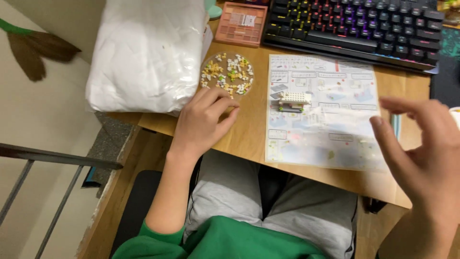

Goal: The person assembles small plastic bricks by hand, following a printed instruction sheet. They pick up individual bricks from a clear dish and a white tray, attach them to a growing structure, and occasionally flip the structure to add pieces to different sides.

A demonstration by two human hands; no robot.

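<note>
Left hand [203, 120] fingers curled beside one dish [227, 73]; right hand [424, 148] fingers spread, empty.

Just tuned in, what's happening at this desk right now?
A person sits at a wooden desk building with tiny toy bricks. The left hand rests by a clear dish of loose bricks, fingers curled as if pinching one. The right hand hovers open and empty, blurred. A small white partly built model stands on the instruction sheet, below a backlit keyboard.

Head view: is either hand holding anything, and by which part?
Nothing visibly held. The left hand rests on the table, fingertips at the edge of the round dish of small bricks. The right hand hangs open in the air, blurred.
</note>
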